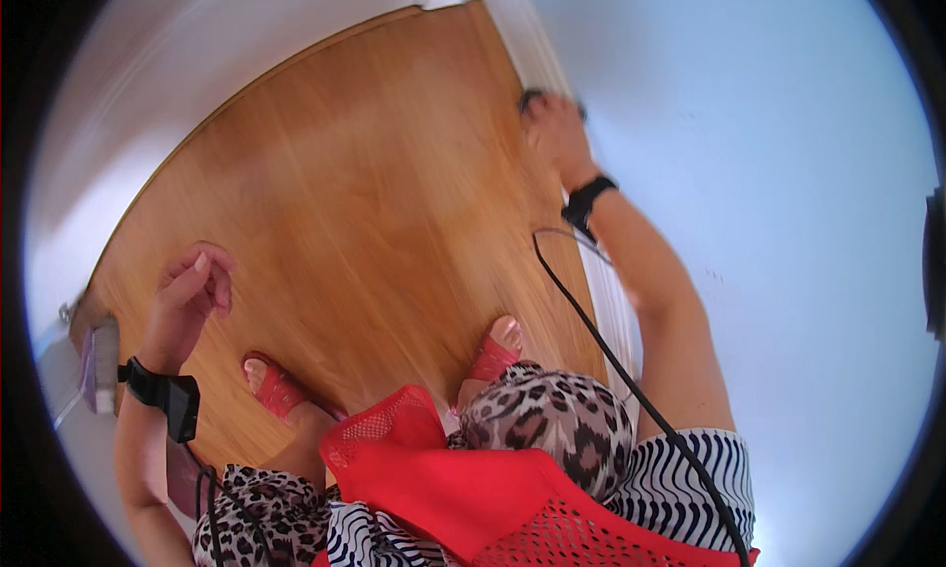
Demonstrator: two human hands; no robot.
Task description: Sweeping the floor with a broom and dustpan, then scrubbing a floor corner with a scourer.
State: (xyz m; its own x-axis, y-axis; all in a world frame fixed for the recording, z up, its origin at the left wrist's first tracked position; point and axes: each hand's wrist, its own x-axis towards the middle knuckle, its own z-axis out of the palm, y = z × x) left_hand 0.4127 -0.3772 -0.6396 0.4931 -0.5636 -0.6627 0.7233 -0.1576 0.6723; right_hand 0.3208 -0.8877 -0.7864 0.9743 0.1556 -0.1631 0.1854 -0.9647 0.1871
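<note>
Low along the wall on the right, my right hand (558, 135) grips a small dark object (531, 98) against the white baseboard (617, 330). Fingers and blur hide most of that object, so its kind cannot be told. My left hand (194, 282) hovers over the wood floor (355, 197) at the left, loosely curled, with nothing visible in it. Each wrist wears a black band.
A pale blue wall (798, 234) rises on the right. A black cable (613, 356) loops along my right arm. At the far left stands a brush-like thing (106, 364) with pale bristles. My red sandals (277, 390) are on the floor, below a red garment (458, 493).
</note>
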